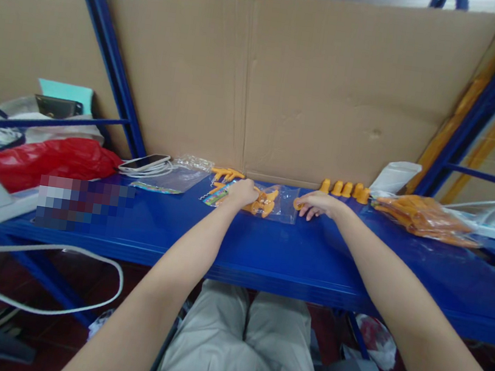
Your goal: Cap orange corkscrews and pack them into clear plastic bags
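Note:
My left hand [242, 193] rests on a clear plastic bag [284, 206] that holds several small orange pieces [266, 202], its fingers curled down onto the bag. Just to the right, my right hand [318, 206] pinches a small orange ring-shaped piece [297, 204] at the bag's right edge. Both hands lie on the blue metal shelf [266, 249]. A row of orange finger-shaped caps [344, 189] stands behind my right hand.
A cardboard sheet [290, 81] backs the shelf. At left lie a phone [144, 162] with white cable, a clear bag [170, 178], loose orange parts [227, 174] and a red bag [34, 158]. At right sit a bag of orange parts [422, 216] and a white pouch [395, 177].

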Tool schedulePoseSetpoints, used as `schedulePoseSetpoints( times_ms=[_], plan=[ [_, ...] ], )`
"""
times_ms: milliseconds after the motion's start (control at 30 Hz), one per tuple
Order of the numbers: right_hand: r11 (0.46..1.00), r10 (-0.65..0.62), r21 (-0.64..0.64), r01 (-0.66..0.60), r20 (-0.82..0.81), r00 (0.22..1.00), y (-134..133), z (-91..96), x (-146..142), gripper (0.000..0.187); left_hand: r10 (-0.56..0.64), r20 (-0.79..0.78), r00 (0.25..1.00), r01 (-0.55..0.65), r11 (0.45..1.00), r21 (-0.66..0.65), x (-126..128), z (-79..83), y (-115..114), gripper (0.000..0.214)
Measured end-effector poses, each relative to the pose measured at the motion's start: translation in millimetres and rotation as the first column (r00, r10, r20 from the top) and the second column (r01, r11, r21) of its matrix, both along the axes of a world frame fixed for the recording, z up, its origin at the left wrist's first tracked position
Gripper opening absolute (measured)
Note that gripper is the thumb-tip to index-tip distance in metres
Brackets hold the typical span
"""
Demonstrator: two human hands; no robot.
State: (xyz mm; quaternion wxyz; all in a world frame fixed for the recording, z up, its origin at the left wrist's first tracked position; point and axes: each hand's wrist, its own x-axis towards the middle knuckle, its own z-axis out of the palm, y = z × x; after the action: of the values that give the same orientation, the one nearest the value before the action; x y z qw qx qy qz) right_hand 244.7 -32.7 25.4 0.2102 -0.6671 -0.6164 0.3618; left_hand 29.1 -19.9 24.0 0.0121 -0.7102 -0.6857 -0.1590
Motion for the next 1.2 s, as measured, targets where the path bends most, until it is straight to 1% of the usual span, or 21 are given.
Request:
schedulePoseSetpoints(
  times_ms=[67, 100, 133, 167, 200, 233, 300, 333, 400, 467, 533, 567, 633, 667, 733, 767, 800, 867, 967, 1067, 1200],
  plan=[
    [0.999, 0.027, -0.016, -0.027, -0.008, 1.0, 0.8, 1.9, 7.5, 0.013, -0.004, 0.019, 1.0, 0.004, 1.0, 0.009, -0.8, -1.4, 0.8, 0.034],
    [0.999, 0.039, -0.002, -0.039, 0.04, 0.998, 1.8, 2.2, 10.9, 0.011, -0.011, 0.031, 0.999, 0.01, 1.0, 0.013, -1.3, -2.1, 1.4, 0.034],
    [0.999, 0.046, 0.018, -0.049, 0.13, 0.99, 3.1, 2.0, 14.1, 0.009, -0.02, 0.042, 0.999, 0.019, 1.0, 0.017, -1.7, -2.9, 2.2, 0.033],
    [0.998, 0.044, 0.041, -0.056, 0.253, 0.967, 5.0, 1.2, 17.0, 0.008, -0.03, 0.054, 0.998, 0.029, 0.999, 0.019, -2.1, -3.5, 3.1, 0.032],
    [0.996, 0.028, 0.071, -0.061, 0.388, 0.921, 7.6, -0.2, 20.0, 0.011, -0.042, 0.07, 0.997, 0.041, 0.999, 0.022, -2.3, -4.0, 4.3, 0.031],
    [0.992, 0.005, 0.103, -0.067, 0.51, 0.86, 10.7, -2.1, 23.1, 0.015, -0.056, 0.093, 0.994, 0.054, 0.998, 0.028, -2.3, -4.4, 5.7, 0.029],
    [0.981, -0.063, 0.177, -0.075, 0.663, 0.746, 18.2, -7.1, 30.1, 0.026, -0.081, 0.167, 0.983, 0.077, 0.997, 0.03, -1.7, -4.8, 8.8, 0.028],
    [0.974, -0.095, 0.215, -0.078, 0.691, 0.716, 22.1, -9.8, 34.1, 0.034, -0.09, 0.215, 0.972, 0.086, 0.996, 0.028, -1.3, -5.0, 10.5, 0.028],
    [0.952, -0.167, 0.298, -0.071, 0.7, 0.694, 28.3, -14.0, 41.9, 0.05, -0.101, 0.306, 0.947, 0.092, 0.995, 0.044, -1.0, -5.5, 14.0, 0.028],
    [0.938, -0.224, 0.344, -0.053, 0.713, 0.665, 30.5, -14.5, 47.8, 0.058, -0.098, 0.358, 0.929, 0.069, 0.993, 0.093, -2.3, -6.5, 17.2, 0.029],
    [0.935, -0.254, 0.351, -0.039, 0.745, 0.617, 27.3, -9.2, 49.8, 0.056, -0.075, 0.364, 0.928, 0.02, 0.988, 0.151, -5.3, -7.8, 19.3, 0.03],
    [0.938, -0.259, 0.345, -0.034, 0.762, 0.593, 23.7, -4.3, 49.1, 0.054, -0.042, 0.355, 0.934, -0.018, 0.986, 0.166, -7.2, -8.3, 19.8, 0.031],
    [0.933, -0.271, 0.356, -0.045, 0.781, 0.562, 13.7, 9.1, 45.0, 0.048, 0.054, 0.335, 0.941, -0.115, 0.98, 0.165, -10.6, -9.2, 19.6, 0.033],
    [0.938, -0.263, 0.344, -0.042, 0.786, 0.559, 7.7, 16.6, 42.0, 0.045, 0.112, 0.331, 0.937, -0.169, 0.974, 0.149, -11.8, -9.6, 19.2, 0.034],
    [0.942, -0.231, 0.33, -0.065, 0.775, 0.588, -4.7, 30.9, 34.8, 0.034, 0.211, 0.34, 0.916, -0.251, 0.965, 0.079, -13.2, -10.6, 18.5, 0.039],
    [0.949, -0.182, 0.301, -0.09, 0.762, 0.622, -10.6, 36.5, 31.0, 0.026, 0.235, 0.348, 0.908, -0.263, 0.964, 0.037, -13.5, -11.4, 18.5, 0.042],
    [0.96, -0.104, 0.251, -0.126, 0.735, 0.67, -15.8, 40.6, 27.1, 0.018, 0.245, 0.351, 0.904, -0.261, 0.965, 0.0, -13.7, -12.3, 18.9, 0.045],
    [0.965, 0.048, 0.165, -0.202, 0.648, 0.76, -23.5, 44.0, 19.5, 0.009, 0.23, 0.339, 0.912, -0.231, 0.972, -0.038, -14.4, -14.6, 20.4, 0.047],
    [0.955, 0.175, 0.126, -0.27, 0.495, 0.851, -28.7, 41.5, 10.0, 0.012, 0.178, 0.29, 0.94, -0.177, 0.984, -0.028, -16.0, -17.6, 23.4, 0.048],
    [0.942, 0.233, 0.139, -0.305, 0.383, 0.894, -31.2, 40.8, 6.8, 0.012, 0.135, 0.252, 0.958, -0.135, 0.991, -0.018, -17.1, -18.1, 24.8, 0.048],
    [0.921, 0.276, 0.18, -0.347, 0.33, 0.903, -34.7, 47.5, 12.5, 0.008, 0.117, 0.224, 0.967, -0.114, 0.993, -0.029, -16.7, -16.9, 24.0, 0.049]
  ],
)
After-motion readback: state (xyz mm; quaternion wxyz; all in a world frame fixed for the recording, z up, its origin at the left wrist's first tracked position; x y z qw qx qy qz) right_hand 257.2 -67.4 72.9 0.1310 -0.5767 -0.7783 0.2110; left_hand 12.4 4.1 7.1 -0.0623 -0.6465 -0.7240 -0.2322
